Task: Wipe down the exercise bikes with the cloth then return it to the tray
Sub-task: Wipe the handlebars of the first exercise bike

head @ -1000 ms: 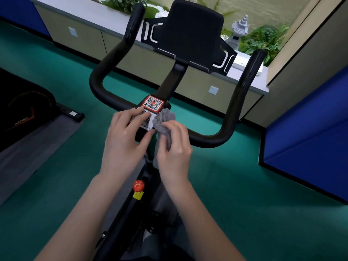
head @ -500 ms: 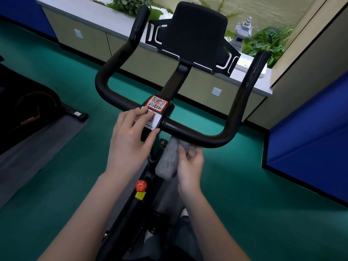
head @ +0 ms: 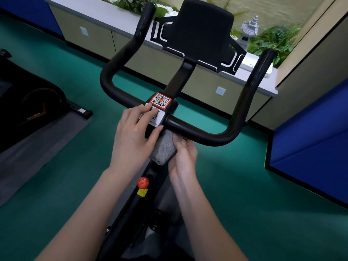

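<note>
A black exercise bike stands under me, its U-shaped handlebar (head: 233, 117) in the middle of the view and a black tablet holder (head: 199, 32) above it. My left hand (head: 135, 132) rests with straight fingers on the QR sticker block (head: 160, 108) at the handlebar's centre. My right hand (head: 183, 157) grips a grey cloth (head: 164, 147) wrapped round the bike's stem just below the handlebar. A red knob (head: 142, 182) sits lower on the frame. The tray is not in view.
A second black machine (head: 32, 110) stands on a grey mat (head: 37, 147) at the left. A low cabinet with a grey top (head: 113, 17) and plants runs along the back. A blue padded panel (head: 310, 147) stands at the right. Green floor surrounds the bike.
My right hand has carried the cloth down from the sticker block to the stem under the handlebar. My left hand has stayed on the sticker block.
</note>
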`<control>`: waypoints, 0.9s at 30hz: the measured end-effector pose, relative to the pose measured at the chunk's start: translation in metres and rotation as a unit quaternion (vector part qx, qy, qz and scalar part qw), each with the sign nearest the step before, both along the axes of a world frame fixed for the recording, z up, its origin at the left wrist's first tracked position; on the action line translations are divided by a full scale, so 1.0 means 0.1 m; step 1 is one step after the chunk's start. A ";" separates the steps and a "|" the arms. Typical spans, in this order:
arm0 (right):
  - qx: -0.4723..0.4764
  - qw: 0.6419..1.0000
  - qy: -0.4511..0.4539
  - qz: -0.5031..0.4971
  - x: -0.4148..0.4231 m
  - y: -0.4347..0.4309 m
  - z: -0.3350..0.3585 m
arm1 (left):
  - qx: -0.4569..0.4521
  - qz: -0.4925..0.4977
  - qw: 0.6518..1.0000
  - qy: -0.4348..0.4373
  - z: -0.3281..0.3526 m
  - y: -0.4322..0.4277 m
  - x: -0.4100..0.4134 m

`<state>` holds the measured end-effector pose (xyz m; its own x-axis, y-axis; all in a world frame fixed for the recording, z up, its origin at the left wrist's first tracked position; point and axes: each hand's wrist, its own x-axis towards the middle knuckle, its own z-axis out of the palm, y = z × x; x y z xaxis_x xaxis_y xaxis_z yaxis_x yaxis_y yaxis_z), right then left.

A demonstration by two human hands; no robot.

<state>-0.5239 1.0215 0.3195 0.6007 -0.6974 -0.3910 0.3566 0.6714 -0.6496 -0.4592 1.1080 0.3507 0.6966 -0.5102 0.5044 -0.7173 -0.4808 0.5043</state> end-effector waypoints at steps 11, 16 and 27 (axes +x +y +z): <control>-0.017 0.996 0.076 -0.052 -0.54 -0.33 0.03 | 0.005 0.002 1.000 -0.001 0.01 0.01 -0.01; -0.035 0.992 0.087 -0.087 -0.79 -0.51 0.05 | 0.012 -0.001 1.000 0.000 0.04 0.02 -0.01; -0.232 0.915 0.229 -0.237 -1.05 -0.47 0.16 | 0.061 -0.128 0.990 0.000 0.19 -0.36 -0.23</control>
<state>-0.6286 0.9741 0.3358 0.0353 -0.9919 -0.1222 0.1563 0.1262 -0.9796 -0.4823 1.0721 0.3695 0.5370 -0.7269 0.4280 -0.8235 -0.3414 0.4532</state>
